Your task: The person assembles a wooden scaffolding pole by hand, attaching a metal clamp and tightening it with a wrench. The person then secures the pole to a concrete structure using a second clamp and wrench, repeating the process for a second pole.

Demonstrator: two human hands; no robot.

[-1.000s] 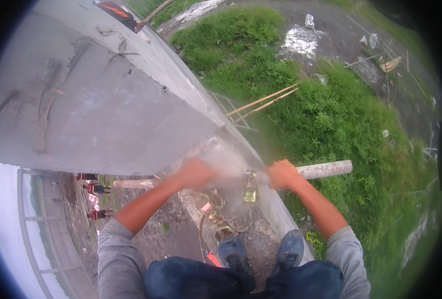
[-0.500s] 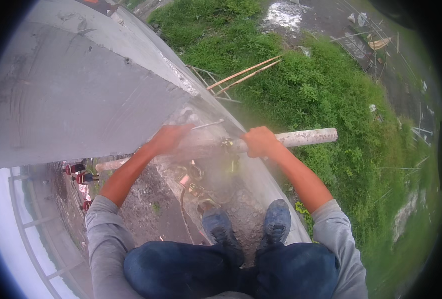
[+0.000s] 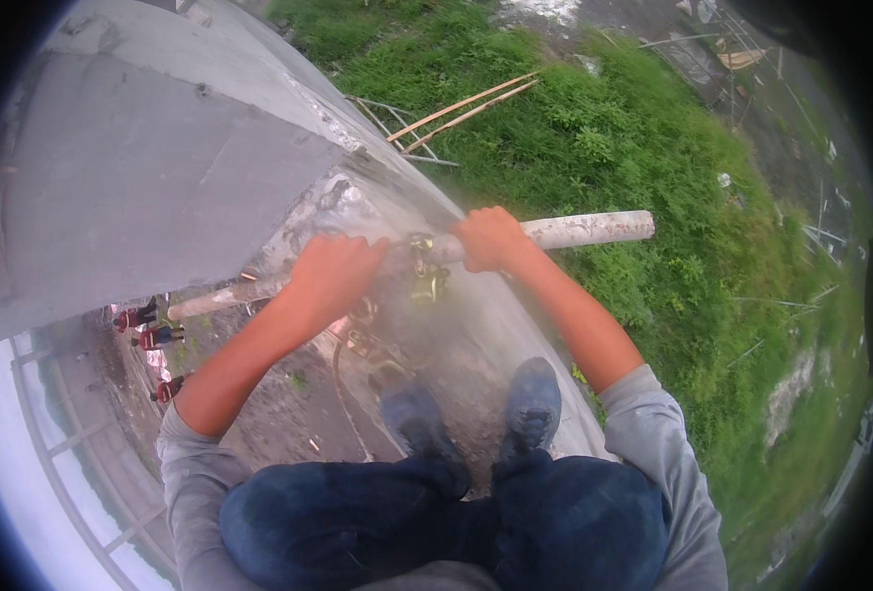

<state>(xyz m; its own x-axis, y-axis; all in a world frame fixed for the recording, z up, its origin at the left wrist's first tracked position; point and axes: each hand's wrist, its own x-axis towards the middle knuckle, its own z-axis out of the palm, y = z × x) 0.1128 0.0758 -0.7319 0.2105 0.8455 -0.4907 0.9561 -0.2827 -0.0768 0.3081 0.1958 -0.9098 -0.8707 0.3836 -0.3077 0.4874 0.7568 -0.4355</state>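
Observation:
A pale, weathered horizontal pole (image 3: 584,229) crosses in front of me, running from the lower left to the right. My left hand (image 3: 333,274) is wrapped around it left of centre. My right hand (image 3: 491,238) grips the same pole further right. Between the hands a brass-coloured clamp fitting (image 3: 425,276) hangs on the pole. My two dark shoes (image 3: 476,414) rest on a narrow sloping concrete ledge (image 3: 496,335) below the pole, with my legs in dark blue trousers bent beneath me.
A grey concrete wall (image 3: 131,167) rises at the upper left. Far below lie green grass (image 3: 614,128), bamboo poles (image 3: 466,106) and several small figures of people (image 3: 146,330) on the ground. A railed edge (image 3: 62,443) curves at the lower left.
Both hands stay on the pole. The view has shifted so the pole and hands sit higher, and the ground far below on the right shows more.

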